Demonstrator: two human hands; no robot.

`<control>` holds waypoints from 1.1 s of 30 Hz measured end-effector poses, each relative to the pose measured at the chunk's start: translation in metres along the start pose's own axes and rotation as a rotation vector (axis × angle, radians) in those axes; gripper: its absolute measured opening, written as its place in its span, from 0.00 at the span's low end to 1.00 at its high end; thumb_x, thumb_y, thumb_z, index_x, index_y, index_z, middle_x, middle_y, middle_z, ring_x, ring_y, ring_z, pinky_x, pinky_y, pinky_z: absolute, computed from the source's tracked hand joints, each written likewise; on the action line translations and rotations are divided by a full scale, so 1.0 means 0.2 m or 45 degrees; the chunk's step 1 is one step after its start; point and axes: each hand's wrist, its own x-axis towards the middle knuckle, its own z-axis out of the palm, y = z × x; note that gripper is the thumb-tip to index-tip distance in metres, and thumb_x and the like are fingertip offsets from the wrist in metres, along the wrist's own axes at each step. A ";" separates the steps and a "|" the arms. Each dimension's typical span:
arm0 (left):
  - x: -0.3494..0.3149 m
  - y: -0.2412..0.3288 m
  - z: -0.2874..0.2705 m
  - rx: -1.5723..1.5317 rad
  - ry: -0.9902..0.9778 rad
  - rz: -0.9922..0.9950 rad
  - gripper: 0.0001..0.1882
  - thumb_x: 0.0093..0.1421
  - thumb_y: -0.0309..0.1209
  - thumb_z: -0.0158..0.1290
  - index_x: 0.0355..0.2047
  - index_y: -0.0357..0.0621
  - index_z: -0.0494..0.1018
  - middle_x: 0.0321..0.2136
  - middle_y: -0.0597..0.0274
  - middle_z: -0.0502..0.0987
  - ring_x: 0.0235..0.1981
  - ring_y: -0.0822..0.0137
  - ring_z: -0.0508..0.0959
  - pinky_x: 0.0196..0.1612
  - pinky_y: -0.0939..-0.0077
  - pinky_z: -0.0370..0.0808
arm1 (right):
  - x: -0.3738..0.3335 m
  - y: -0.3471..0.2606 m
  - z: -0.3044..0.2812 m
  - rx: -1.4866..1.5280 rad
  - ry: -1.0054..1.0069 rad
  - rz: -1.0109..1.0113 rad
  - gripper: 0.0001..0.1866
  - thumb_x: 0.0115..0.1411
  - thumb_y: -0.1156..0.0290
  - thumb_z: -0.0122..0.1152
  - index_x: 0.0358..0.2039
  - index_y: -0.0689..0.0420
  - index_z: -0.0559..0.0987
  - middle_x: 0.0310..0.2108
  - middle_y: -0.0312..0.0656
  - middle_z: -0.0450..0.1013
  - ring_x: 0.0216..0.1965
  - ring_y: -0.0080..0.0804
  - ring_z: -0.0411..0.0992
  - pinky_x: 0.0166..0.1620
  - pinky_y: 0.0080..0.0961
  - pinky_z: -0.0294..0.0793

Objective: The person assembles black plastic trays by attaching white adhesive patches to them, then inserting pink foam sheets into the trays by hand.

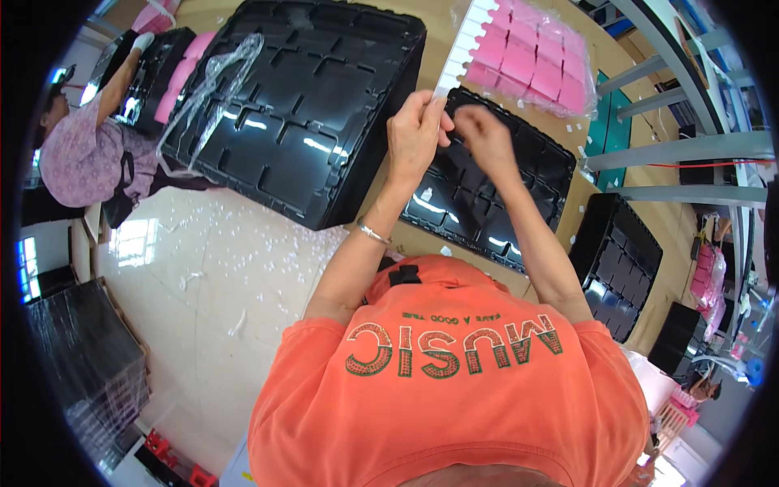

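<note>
My left hand (416, 134) pinches the lower end of a long white notched strip (471, 45), which reaches up and away toward the far edge of the view. Just to its right, my right hand (485, 140) has bent fingers smeared by motion, so what they hold, if anything, cannot be made out. Beneath both hands lies a black plastic tray (519, 174) with moulded compartments. A small white scrap (427, 195) rests in it. Beyond the tray, pink pieces (531, 61) are laid out in rows in clear plastic film.
A tall stack of black trays (292, 114) stands at left, with clear film (215, 97) draped over it. More black trays (621, 264) sit at right beside grey metal bars (682, 154). A co-worker (85, 158) works at far left. White scraps litter the floor (211, 268).
</note>
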 end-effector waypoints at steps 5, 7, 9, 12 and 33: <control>-0.03 0.02 0.03 0.164 0.000 0.146 0.10 0.62 0.31 0.48 0.37 0.35 0.71 0.17 0.63 0.75 0.14 0.78 0.72 0.17 0.84 0.68 | 0.08 -0.28 -0.08 0.170 0.153 -0.163 0.15 0.56 0.62 0.60 0.36 0.62 0.77 0.24 0.36 0.74 0.22 0.20 0.68 0.27 0.19 0.69; 0.00 -0.02 0.05 0.332 0.054 0.343 0.09 0.62 0.30 0.48 0.37 0.36 0.71 0.16 0.63 0.75 0.13 0.76 0.73 0.17 0.82 0.68 | 0.09 -0.28 -0.10 0.078 0.078 -0.154 0.15 0.55 0.63 0.61 0.33 0.64 0.77 0.21 0.34 0.73 0.21 0.19 0.67 0.26 0.18 0.68; 0.02 -0.05 0.02 0.631 0.199 0.716 0.07 0.62 0.29 0.48 0.36 0.38 0.71 0.16 0.62 0.74 0.12 0.71 0.74 0.16 0.78 0.69 | 0.03 -0.34 -0.11 0.131 0.030 -0.078 0.14 0.55 0.63 0.61 0.32 0.63 0.77 0.21 0.33 0.72 0.20 0.18 0.66 0.26 0.17 0.68; 0.04 -0.06 0.03 0.565 0.130 0.609 0.06 0.62 0.28 0.48 0.36 0.39 0.72 0.16 0.61 0.74 0.13 0.70 0.74 0.17 0.77 0.70 | -0.07 -0.38 -0.23 0.391 -0.066 0.060 0.12 0.58 0.62 0.57 0.30 0.59 0.76 0.23 0.31 0.71 0.20 0.14 0.64 0.24 0.14 0.65; 0.00 0.08 0.05 0.128 0.050 0.037 0.10 0.65 0.32 0.44 0.38 0.37 0.69 0.22 0.65 0.73 0.19 0.80 0.69 0.24 0.85 0.68 | 0.06 0.80 -1.05 -1.512 -0.343 -0.351 0.10 0.47 0.70 0.60 0.28 0.60 0.72 0.32 0.46 0.71 0.36 0.47 0.71 0.39 0.35 0.71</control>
